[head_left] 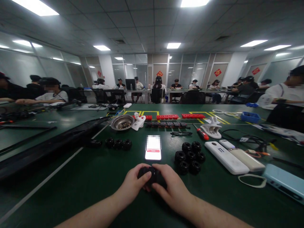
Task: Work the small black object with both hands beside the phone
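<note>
Close in front of me, both hands are closed round a black rounded part [154, 176]. My left hand [135, 181] grips its left side, with the thumb laid over the top. From the right, my right hand [173, 186] wraps it and hides much of its surface. Just beyond the fingers lies a lit phone [153, 154]. A cluster of black wheel-like parts [190, 155] sits to the right of it. Several similar parts [118, 144] stand in a row on the left.
A metal bowl [114, 125] of small pieces, red trays [167, 117] and a dark strip [166, 124] lie farther back. On the right are a screwdriver [203, 134], power banks [225, 157] and cables. A long black panel [47, 144] spans the left. People sit around the room.
</note>
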The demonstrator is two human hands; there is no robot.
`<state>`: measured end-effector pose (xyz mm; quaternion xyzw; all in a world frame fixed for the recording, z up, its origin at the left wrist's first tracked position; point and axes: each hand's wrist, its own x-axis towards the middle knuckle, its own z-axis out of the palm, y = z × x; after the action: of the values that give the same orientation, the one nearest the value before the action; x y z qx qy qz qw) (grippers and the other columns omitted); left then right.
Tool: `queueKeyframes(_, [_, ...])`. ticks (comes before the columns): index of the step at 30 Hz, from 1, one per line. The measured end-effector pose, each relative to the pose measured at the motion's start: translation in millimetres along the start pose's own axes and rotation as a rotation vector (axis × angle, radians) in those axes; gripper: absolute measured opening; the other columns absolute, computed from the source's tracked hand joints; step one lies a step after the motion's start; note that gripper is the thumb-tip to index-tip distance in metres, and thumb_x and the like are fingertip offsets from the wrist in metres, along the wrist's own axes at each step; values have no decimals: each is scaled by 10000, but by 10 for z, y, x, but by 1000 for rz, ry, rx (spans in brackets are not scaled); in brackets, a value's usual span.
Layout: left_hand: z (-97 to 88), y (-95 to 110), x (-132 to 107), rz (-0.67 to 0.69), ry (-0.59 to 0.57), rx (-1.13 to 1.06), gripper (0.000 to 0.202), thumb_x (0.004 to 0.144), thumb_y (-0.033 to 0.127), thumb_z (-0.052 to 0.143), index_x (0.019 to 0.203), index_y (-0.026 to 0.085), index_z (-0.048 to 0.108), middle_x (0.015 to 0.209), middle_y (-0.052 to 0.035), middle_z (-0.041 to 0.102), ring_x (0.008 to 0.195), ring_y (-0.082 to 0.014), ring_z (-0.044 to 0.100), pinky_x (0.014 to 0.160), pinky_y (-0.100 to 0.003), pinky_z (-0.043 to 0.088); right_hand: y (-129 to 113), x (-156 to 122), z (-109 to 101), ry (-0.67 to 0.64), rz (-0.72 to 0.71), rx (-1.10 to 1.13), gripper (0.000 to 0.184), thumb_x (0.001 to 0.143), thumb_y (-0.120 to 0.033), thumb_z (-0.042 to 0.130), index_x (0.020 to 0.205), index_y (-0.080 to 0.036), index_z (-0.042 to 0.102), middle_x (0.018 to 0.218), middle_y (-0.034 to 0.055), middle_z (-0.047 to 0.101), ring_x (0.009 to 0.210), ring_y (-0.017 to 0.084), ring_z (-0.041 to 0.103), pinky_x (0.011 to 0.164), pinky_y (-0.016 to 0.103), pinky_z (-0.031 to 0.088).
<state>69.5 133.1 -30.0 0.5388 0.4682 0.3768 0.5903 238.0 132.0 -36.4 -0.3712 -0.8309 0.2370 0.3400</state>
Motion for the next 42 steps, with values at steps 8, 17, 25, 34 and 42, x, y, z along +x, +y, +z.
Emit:
queueKeyframes(8, [14, -25, 10, 3, -10, 14, 362, 668, 384, 561, 909, 127, 483, 820, -45, 552, 560, -118, 558, 525, -271, 450, 21, 20, 7, -22, 91, -37, 251, 788, -278, 472, 1023, -195, 501, 894, 53, 565, 816, 183, 509, 732, 334, 416])
queueKeyframes(17, [-8, -77, 39, 36, 8, -18, 351, 671, 396, 554, 894, 133, 489, 735, -20, 563, 531, -118, 553, 504, -261, 441, 16, -5, 7, 4, 33, 6, 408, 745, -244, 526, 1133, -206, 406, 1020, 60, 527, 914, 187, 483, 805, 343, 393])
queueKeyframes(25, [2, -52, 28, 19, -35, -16, 336, 675, 360, 560, 907, 128, 486, 788, -35, 550, 556, -114, 554, 525, -268, 442, 30, 17, 23, -2, 81, -14, 294, 778, -257, 480, 1066, -201, 468, 936, 57, 554, 841, 183, 509, 741, 334, 419])
queueKeyframes(34, [1, -45, 11, 22, -16, 6, 321, 683, 351, 551, 907, 132, 482, 810, -43, 558, 615, -136, 564, 555, -278, 454, 45, 1, 31, -14, 115, -15, 488, 738, -281, 526, 1189, -208, 353, 1042, 76, 526, 921, 201, 497, 799, 367, 404])
queueKeyframes(42, [-10, -34, 29, 18, -53, 18, 347, 700, 366, 517, 935, 117, 457, 786, -49, 558, 575, -129, 558, 543, -278, 440, 26, 14, 25, -36, 36, -41, 389, 737, -228, 525, 1115, -209, 433, 1013, 60, 542, 912, 184, 495, 801, 329, 400])
